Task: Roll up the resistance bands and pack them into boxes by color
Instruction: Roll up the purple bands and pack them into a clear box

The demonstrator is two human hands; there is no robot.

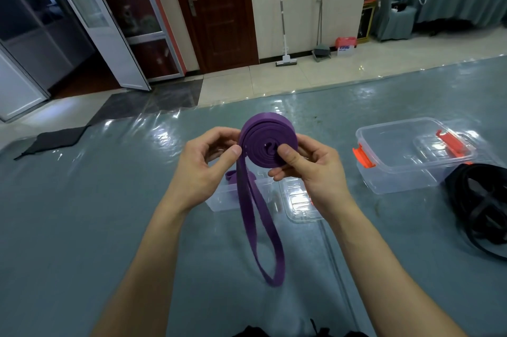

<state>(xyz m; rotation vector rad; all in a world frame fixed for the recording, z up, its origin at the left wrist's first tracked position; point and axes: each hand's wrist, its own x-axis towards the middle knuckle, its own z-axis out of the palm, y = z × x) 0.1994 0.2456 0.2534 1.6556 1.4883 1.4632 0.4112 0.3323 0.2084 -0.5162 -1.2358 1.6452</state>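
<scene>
— Hanging nearest, the purple band [267,150] trails a loose loop; the left hand [208,161] pinches the coil's rim and the right hand [307,169] clamps its face.
— Boxes?
— A small clear box [227,196] sits under the hands, a larger clear box [411,155] to the right with black bands [477,207] beside it. The teal surface [109,199] lies open to the left.
— Writing?
— The far red sign [346,44] seems to read "1996".

The left hand [208,161] and the hanging loop of the purple band [245,213] cover much of the small clear box [225,199] at centre. Only a corner of the purple piece [232,175] inside it shows. The fingers of the right hand [310,169] vanish behind the band's coil. At 4 o'clock the black bands [477,210] run off the edge. At 6 o'clock a dark cloth [263,332] is cut off.
</scene>
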